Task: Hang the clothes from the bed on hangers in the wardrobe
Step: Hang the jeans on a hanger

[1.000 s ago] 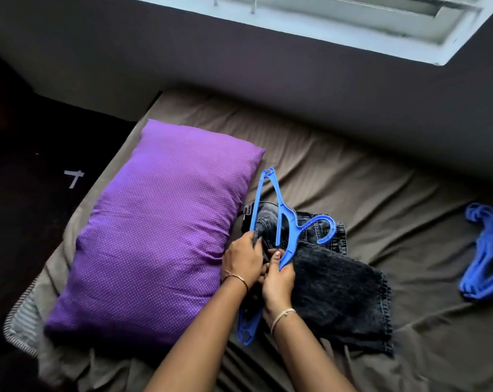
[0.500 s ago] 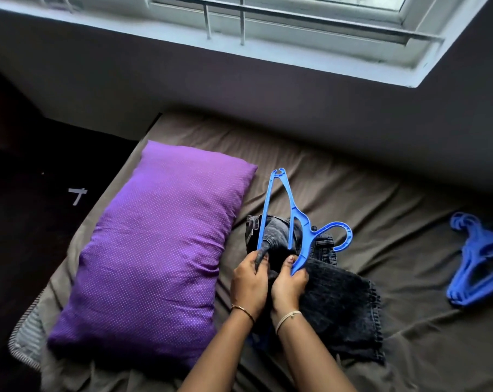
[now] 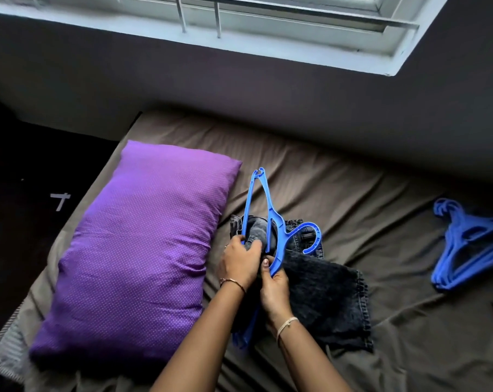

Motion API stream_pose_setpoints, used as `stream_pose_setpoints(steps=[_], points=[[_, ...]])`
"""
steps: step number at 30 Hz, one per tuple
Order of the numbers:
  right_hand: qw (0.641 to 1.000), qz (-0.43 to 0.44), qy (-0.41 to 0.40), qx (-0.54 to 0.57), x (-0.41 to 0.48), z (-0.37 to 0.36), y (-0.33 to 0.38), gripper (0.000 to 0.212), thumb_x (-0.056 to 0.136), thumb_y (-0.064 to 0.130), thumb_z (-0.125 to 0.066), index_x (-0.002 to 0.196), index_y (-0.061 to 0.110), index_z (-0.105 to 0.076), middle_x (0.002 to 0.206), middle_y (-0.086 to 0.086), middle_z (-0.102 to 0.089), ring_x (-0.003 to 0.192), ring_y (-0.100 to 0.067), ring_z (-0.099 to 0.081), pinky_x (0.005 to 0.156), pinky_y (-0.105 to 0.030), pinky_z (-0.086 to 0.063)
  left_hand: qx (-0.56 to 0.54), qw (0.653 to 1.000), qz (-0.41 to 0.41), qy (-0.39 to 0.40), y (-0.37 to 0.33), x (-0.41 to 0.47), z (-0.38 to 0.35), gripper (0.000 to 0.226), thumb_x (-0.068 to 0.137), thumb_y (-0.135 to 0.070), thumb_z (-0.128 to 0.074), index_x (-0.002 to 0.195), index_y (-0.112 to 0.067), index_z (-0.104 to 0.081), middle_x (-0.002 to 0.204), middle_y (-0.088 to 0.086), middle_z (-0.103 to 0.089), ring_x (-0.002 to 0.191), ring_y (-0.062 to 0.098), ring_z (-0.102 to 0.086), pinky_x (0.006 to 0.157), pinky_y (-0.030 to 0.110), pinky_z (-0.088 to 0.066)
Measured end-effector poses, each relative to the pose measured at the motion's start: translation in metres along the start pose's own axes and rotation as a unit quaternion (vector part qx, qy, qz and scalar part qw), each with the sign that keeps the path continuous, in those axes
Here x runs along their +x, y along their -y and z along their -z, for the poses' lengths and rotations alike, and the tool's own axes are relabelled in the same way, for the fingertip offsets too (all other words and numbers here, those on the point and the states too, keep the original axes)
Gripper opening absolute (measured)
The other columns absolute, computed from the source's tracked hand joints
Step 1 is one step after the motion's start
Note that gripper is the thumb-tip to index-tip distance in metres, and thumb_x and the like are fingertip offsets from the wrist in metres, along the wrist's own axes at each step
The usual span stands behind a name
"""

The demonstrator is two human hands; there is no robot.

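Blue hanger (image 3: pixel 273 219), black jeans (image 3: pixel 324 295), purple white-dotted pillow (image 3: pixel 143 250), brown bed (image 3: pixel 352 188).

The left hand (image 3: pixel 239 261) is wearing a thin gold-coloured metal bangle (image 3: pixel 234 282) at its wrist; the right hand (image 3: pixel 275 290) is wearing a pale knotted cord bracelet (image 3: pixel 287 325).

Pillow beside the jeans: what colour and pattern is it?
The pillow is purple with fine white dots, seen best in the head view.

left hand (image 3: pixel 239 264) drawing more dark jeans (image 3: pixel 324 295) through blue hanger (image 3: pixel 279 226), denim fold now fuller inside its opening
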State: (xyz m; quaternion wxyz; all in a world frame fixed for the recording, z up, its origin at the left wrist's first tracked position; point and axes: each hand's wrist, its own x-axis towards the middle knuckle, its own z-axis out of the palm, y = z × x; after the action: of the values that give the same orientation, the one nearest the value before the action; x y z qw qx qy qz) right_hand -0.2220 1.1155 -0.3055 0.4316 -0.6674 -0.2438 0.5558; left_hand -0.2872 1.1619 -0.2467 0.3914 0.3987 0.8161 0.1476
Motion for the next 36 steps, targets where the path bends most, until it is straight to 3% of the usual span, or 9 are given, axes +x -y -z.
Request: stream_pose_setpoints(steps=[4, 7, 13, 15, 17, 22, 29, 33, 36], points=[[0.998, -0.011, 0.05, 0.029, -0.001, 0.003, 0.004, 0.014, 0.098, 0.005, -0.05, 0.097, 0.009, -0.063, 0.087, 0.0, -0.068, 0.077, -0.005, -0.061, 0.074, -0.019, -0.049, 0.049, 0.998, -0.022, -0.011, -0.002, 0.004, -0.002, 0.061, 0.08, -0.063, -0.059, 0.108, -0.01, -0.066, 0.115, 0.014, -0.064, 0.112, 0.031, -0.058, 0.088, 0.033, -0.045], [0.996, -0.017, 0.08, 0.038, -0.001, 0.008, 0.005, 0.016, 0.099, 0.005, -0.047, 0.101, 0.009, -0.062, 0.088, 0.002, -0.068, 0.076, -0.001, -0.064, 0.071, -0.014, -0.05, 0.04, 0.997, -0.069, 0.02, 0.007, 0.013, 0.003, 0.049, 0.081, -0.058, -0.064, 0.09, -0.01, -0.07, 0.095, 0.014, -0.071, 0.097, 0.031, -0.064, 0.077, 0.034, -0.046], [0.992, -0.068, 0.063, 0.084, -0.002, 0.013, 0.014, 0.014, 0.101, 0.016, -0.047, 0.096, 0.012, -0.059, 0.088, -0.004, -0.067, 0.058, -0.01, -0.066, 0.05, -0.019, -0.051, -0.189, 0.979, -0.008, 0.074, 0.042, 0.036, -0.008, 0.058, 0.063, -0.076, -0.061, 0.067, -0.019, -0.069, 0.069, 0.01, -0.07, 0.073, 0.033, -0.067, 0.073, 0.038, -0.054], [0.993, -0.064, 0.015, 0.094, -0.001, 0.012, 0.017, 0.014, 0.101, 0.016, -0.045, 0.094, 0.011, -0.056, 0.081, -0.006, -0.065, 0.05, -0.008, -0.062, 0.044, -0.017, -0.045, -0.32, 0.942, 0.055, 0.086, 0.041, 0.035, -0.005, 0.06, 0.066, -0.068, -0.069, 0.076, -0.01, -0.071, 0.081, 0.011, -0.071, 0.08, 0.029, -0.067, 0.081, 0.041, -0.053], [0.992, -0.061, -0.043, 0.103, 0.002, 0.014, 0.018, 0.012, 0.101, 0.014, -0.046, 0.094, 0.01, -0.054, 0.071, -0.005, -0.059, 0.041, -0.005, -0.05, 0.038, -0.014, -0.037, -0.471, 0.869, 0.114, 0.101, 0.035, 0.029, 0.003, 0.05, 0.079, -0.048, -0.071, 0.097, -0.001, -0.072, 0.1, 0.019, -0.071, 0.097, 0.036, -0.067, 0.093, 0.054, -0.05], [0.994, -0.042, -0.063, 0.078, 0.011, 0.019, 0.021, 0.012, 0.1, 0.01, -0.049, 0.088, 0.011, -0.052, 0.064, -0.003, -0.044, 0.045, -0.006, -0.034, 0.038, -0.015, -0.029, -0.597, 0.755, 0.163, 0.218, 0.031, 0.015, 0.008, 0.056, 0.093, -0.044, -0.053, 0.126, 0.0, -0.059, 0.126, 0.027, -0.059, 0.117, 0.042, -0.057, 0.103, 0.059, -0.039], [0.994, -0.016, -0.094, -0.048, 0.021, 0.036, 0.009, 0.021, 0.097, 0.008, -0.051, 0.077, 0.012, -0.051, 0.061, -0.004, -0.049, 0.051, -0.016, -0.041, 0.045, -0.021, -0.037, -0.636, 0.709, 0.107, 0.286, 0.009, 0.016, 0.024, 0.065, 0.093, -0.05, -0.045, 0.136, -0.002, -0.05, 0.137, 0.022, -0.051, 0.127, 0.036, -0.049, 0.105, 0.048, -0.041], [0.994, -0.04, -0.101, 0.001, 0.018, 0.051, 0.018, 0.02, 0.099, 0.01, -0.05, 0.079, 0.014, -0.051, 0.062, -0.005, -0.051, 0.039, -0.008, -0.038, 0.038, -0.018, -0.034, -0.642, 0.693, 0.083, 0.318, -0.007, 0.014, 0.035, 0.065, 0.088, -0.051, -0.046, 0.132, -0.004, -0.053, 0.133, 0.017, -0.055, 0.121, 0.034, -0.053, 0.1, 0.05, -0.044], [0.995, -0.007, -0.091, 0.05, 0.015, 0.06, 0.036, 0.018, 0.099, 0.008, -0.05, 0.082, 0.014, -0.053, 0.067, -0.006, -0.057, 0.036, -0.002, -0.031, 0.036, -0.015, -0.028, -0.662, 0.676, 0.075, 0.316, -0.002, 0.015, 0.043, 0.058, 0.095, -0.051, -0.039, 0.113, -0.005, -0.068, 0.115, 0.017, -0.067, 0.105, 0.032, -0.064, 0.091, 0.051, -0.05]])
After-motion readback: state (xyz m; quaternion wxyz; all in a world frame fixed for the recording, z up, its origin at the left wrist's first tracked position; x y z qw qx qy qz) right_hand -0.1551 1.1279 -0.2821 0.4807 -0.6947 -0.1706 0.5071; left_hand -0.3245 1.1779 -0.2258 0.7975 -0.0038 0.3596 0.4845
